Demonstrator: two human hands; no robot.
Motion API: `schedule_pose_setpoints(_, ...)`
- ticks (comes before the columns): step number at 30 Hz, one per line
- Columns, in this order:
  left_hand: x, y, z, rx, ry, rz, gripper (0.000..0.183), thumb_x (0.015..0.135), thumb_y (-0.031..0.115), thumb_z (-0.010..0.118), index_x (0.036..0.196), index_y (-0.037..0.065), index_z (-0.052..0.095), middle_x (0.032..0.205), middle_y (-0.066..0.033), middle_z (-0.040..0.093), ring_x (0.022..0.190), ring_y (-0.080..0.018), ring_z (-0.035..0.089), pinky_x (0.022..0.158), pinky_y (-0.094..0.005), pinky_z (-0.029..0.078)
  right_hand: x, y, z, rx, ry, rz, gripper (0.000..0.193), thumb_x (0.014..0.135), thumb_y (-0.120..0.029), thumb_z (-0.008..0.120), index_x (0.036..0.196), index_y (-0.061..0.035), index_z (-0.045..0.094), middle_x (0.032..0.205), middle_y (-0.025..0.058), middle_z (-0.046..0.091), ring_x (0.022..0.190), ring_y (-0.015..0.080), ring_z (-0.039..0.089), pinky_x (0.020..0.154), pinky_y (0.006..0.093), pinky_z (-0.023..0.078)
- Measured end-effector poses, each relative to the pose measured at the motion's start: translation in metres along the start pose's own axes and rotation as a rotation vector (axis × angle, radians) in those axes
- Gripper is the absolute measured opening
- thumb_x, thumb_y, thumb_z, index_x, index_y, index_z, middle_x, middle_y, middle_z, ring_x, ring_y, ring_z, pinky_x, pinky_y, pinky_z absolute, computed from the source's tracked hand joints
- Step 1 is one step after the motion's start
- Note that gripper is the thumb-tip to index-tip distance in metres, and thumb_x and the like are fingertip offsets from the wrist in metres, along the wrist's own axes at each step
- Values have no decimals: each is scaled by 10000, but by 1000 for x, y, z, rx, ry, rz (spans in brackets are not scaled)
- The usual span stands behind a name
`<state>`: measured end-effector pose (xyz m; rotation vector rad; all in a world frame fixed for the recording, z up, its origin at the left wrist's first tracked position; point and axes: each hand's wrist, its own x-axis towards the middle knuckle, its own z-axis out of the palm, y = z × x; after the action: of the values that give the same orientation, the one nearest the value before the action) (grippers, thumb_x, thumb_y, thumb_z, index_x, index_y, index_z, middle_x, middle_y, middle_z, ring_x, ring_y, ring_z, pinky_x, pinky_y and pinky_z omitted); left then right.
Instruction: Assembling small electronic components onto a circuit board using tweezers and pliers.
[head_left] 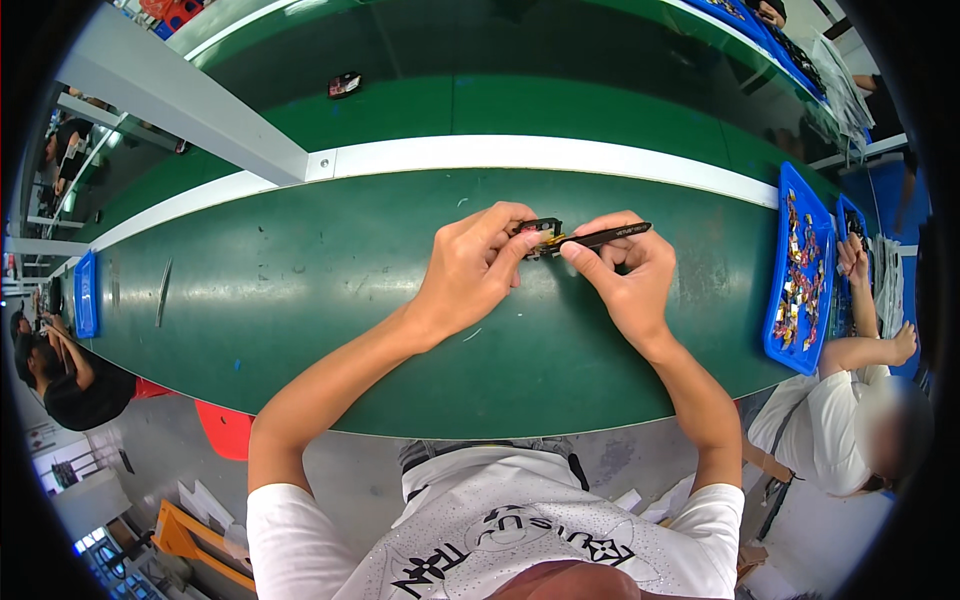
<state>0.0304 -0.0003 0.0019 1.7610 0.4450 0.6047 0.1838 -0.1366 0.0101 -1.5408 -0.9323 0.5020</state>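
Note:
Over the middle of the green bench, my left hand (478, 258) is closed around a small black housing (543, 226) with some red and yellow showing inside. Between the thumb and fingers of my right hand (632, 275) is a pair of black tweezers (612, 235), lying nearly level. The tweezers' tips reach the housing, close to my left fingertips. Something small and yellowish shows where the tips meet it; its kind is too small to make out.
A blue tray (776, 315) of small colourful parts stands at the right, near a seated co-worker (850, 420). Metal tweezers (163, 293) lie at the left, by another blue tray (86, 295). Beyond the white rail (520, 153), a small dark part (345, 85) sits on a green belt.

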Motion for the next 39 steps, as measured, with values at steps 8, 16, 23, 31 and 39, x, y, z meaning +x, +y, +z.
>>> schedule_pose_setpoints(8,0,-3,0,-15,-8,14,169,994,16,656,1145,-60,657,860,-113,713,580,-114,652,470,-243,514,3,0,-2,172,-9,159,164,855,38,805,964,14,685,750,-2,671,557,-25,416,489,178,298)
schedule_pose_setpoints(16,1,0,-1,-24,-11,-7,172,992,14,657,1147,-61,659,879,-120,722,587,-117,656,475,-245,517,5,0,-3,186,-19,214,149,861,44,795,955,20,681,763,12,683,570,-27,437,491,172,316)
schedule_pose_setpoints(23,1,-2,-2,-44,-24,-18,179,989,24,667,1142,-69,661,885,-125,733,589,-120,663,472,-246,519,4,-4,-3,185,-19,218,145,861,52,789,949,19,679,762,3,675,574,-26,449,497,169,325)
schedule_pose_setpoints(31,4,-3,-5,-81,-60,-84,191,993,39,668,1138,-85,667,861,-126,735,584,-128,673,467,-251,528,4,0,-2,195,-26,193,141,859,58,785,946,16,682,706,-45,588,545,-22,388,484,192,277)
schedule_pose_setpoints(39,8,-3,-8,-178,-90,-165,215,1009,68,663,1149,-96,666,862,-131,731,584,-141,680,467,-252,527,2,-1,-4,207,-14,126,150,855,62,795,951,14,690,710,-50,581,545,-24,386,484,190,272)
